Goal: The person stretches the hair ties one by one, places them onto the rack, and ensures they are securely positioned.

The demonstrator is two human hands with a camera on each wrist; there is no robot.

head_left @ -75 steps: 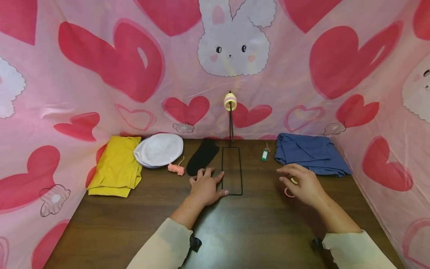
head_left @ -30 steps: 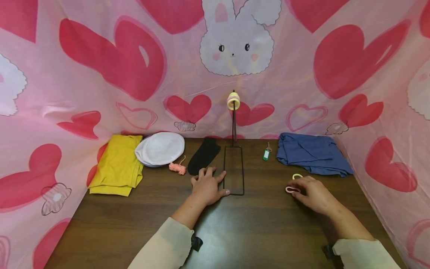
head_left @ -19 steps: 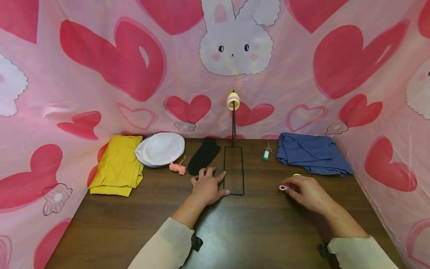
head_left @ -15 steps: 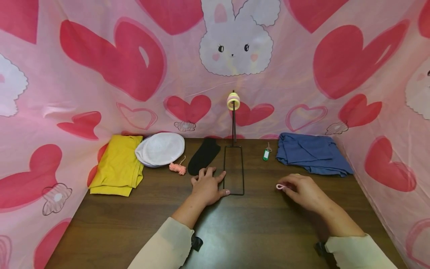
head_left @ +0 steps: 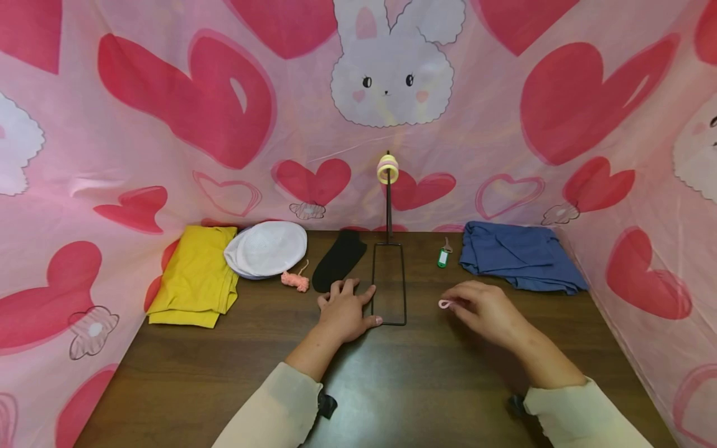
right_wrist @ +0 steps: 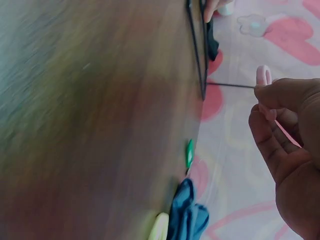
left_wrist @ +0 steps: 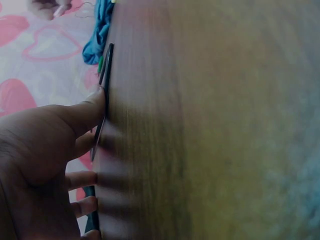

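My right hand pinches a pink hair tie between thumb and fingers, above the table; the right wrist view shows the tie squeezed into a narrow loop. My left hand lies with fingers spread at the near left corner of a black wire stand. Its thumb and index finger press on the rectangular base, the other fingertips on the tabletop. Yellow and pink hair ties are stacked on the stand's raised arm. A yellow hair tie lies on the table, hidden behind my right hand in the head view.
Along the back left are a folded yellow cloth, a white round cap-like item, a coral yarn bundle and a black sock. A key with green tag and folded blue cloth are right of the stand.
My right hand reached down at the right, took hold of the pink hair tie, lifted it and has moved left toward the stand. My left hand has stayed on the base.
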